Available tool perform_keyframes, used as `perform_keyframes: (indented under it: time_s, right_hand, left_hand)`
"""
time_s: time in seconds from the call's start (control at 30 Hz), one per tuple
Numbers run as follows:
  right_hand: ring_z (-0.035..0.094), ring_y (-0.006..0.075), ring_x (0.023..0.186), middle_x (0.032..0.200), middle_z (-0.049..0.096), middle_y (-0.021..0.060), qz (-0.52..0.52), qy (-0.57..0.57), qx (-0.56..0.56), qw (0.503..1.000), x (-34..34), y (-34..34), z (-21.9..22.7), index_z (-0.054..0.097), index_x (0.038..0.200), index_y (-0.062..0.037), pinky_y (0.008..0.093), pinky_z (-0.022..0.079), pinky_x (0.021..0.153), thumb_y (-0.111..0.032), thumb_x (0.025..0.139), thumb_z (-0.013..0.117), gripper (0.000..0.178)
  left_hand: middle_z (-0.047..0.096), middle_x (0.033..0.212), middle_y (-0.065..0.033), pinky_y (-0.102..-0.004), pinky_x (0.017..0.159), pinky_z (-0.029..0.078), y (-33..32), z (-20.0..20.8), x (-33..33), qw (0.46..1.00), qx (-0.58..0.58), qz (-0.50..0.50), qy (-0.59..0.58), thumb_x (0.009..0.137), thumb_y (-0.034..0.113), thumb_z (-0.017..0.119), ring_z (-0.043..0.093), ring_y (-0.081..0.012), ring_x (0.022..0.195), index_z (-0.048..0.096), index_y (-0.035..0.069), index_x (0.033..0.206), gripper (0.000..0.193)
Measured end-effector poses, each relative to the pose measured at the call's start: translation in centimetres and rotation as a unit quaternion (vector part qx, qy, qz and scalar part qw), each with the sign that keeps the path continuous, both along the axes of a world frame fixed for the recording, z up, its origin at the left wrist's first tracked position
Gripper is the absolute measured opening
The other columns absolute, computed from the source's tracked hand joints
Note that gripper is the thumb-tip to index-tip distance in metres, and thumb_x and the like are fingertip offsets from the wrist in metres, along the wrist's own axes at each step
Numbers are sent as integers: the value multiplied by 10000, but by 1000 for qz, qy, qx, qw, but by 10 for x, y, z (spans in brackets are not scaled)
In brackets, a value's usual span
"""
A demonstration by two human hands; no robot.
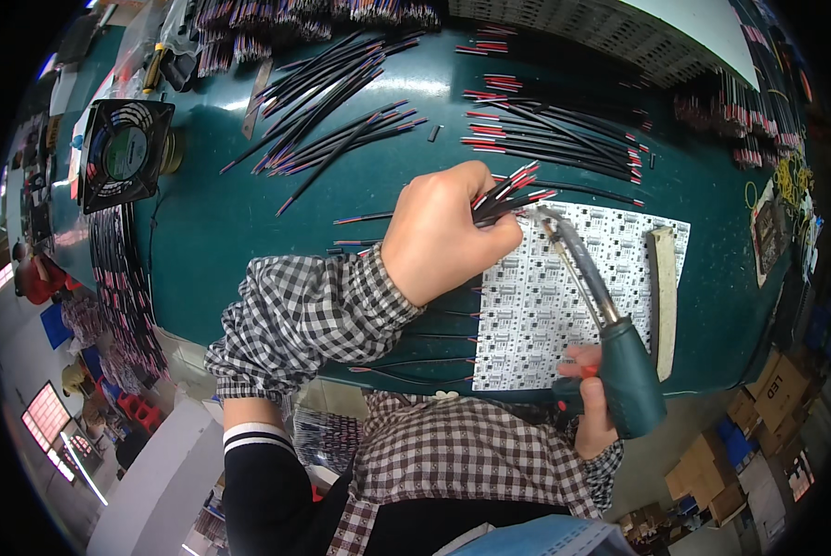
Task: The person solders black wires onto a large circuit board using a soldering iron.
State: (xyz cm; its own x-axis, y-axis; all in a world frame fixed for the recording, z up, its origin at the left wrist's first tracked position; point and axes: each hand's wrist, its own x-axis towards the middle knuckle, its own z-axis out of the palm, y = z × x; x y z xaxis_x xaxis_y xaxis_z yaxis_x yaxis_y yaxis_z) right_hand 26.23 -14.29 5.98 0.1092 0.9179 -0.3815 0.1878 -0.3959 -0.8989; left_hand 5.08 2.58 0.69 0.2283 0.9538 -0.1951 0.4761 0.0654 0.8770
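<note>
My left hand (443,232) is closed around a bundle of thin black and red wires (513,190), whose stripped red-tipped ends fan out to the right. My right hand (590,398) grips the handle of a teal soldering gun (624,366). Its long grey barrel slants up and left, and the tip (538,213) sits right at the wire ends. Both are above a white circuit board panel (564,306) lying on the dark green table (221,222). A few loose wires (434,343) lie under my left forearm.
Piles of black and red wires (564,130) and darker wires (332,102) cover the far table. A black cooling fan (124,153) stands at the left. A pale flat strip (664,296) lies along the panel's right edge. Cardboard boxes (768,398) sit on the floor at right.
</note>
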Motion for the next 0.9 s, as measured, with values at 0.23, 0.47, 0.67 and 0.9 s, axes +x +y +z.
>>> perform_keyframes:
  time_s: [0.23, 0.47, 0.67, 0.9]
  right_hand:
    - [649, 286, 921, 1037, 602, 194, -72, 40, 10, 997, -15, 10, 6, 544, 1107, 75, 367, 588, 751, -309, 950, 602, 419]
    - [643, 302, 917, 1027, 595, 195, -94, 66, 81, 990, -7, -4, -5, 542, 1118, 95, 352, 597, 672, -276, 939, 591, 414]
    - [647, 301, 903, 1054, 589, 200, -115, 78, 72, 988, -2, -16, -6, 525, 1157, 96, 349, 596, 666, -278, 938, 582, 437]
    - [639, 296, 1016, 1175, 553, 166, -69, 81, -1, 994, 1, -26, 1, 487, 1266, 61, 361, 588, 789, -386, 957, 582, 552]
  left_hand:
    - [509, 587, -78, -288, 525, 392, -1, 0, -1, 1000, -7, -6, -2, 745, 133, 732, 425, -88, 575, 567, -27, 736, 230]
    - [628, 845, -67, -256, 649, 457, -1, 16, -23, 984, -140, -60, -90, 988, 146, 575, 542, -94, 712, 591, -22, 1005, 169]
    - [619, 866, -35, -213, 612, 448, -9, 82, -55, 998, 45, 18, -32, 979, 72, 554, 568, -75, 699, 636, -46, 1078, 174]
    - [661, 758, -14, -217, 479, 384, -28, 25, -24, 984, -151, -37, -83, 920, 112, 641, 485, -46, 533, 588, 6, 1009, 148]
